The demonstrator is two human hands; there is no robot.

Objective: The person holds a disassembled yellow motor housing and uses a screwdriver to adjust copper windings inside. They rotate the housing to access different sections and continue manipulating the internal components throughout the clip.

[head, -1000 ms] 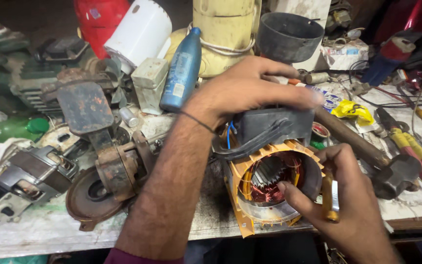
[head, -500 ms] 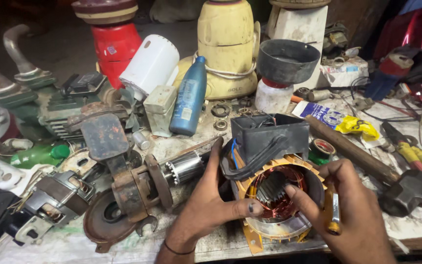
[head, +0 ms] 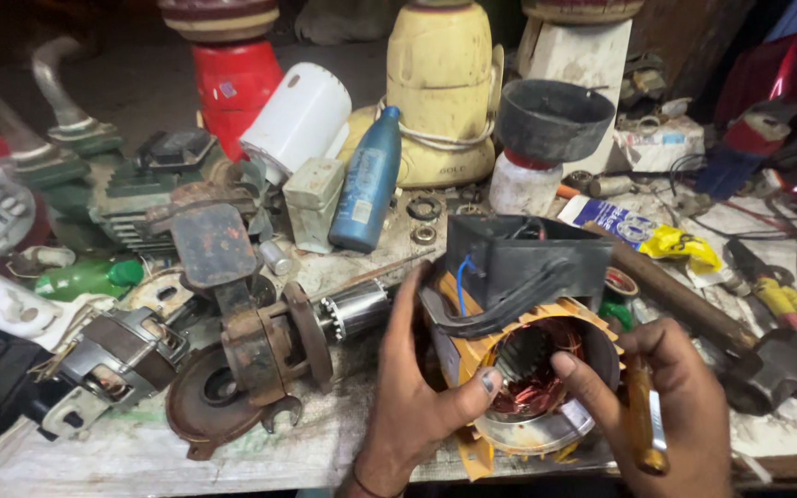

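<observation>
The stator (head: pixel 532 373), a yellow-cased ring with copper windings and a black box on top, lies at the front edge of the bench (head: pixel 94 456), just right of a rusty rotor (head: pixel 279 346). The left hand (head: pixel 412 397) grips its left side, thumb hooked over the rim and fingers curled behind. The right hand (head: pixel 671 415) is closed around a yellow-handled tool (head: pixel 643 415), probably a screwdriver, with 1 finger touching the rim; a hammer (head: pixel 703 318) lies just behind it.
</observation>
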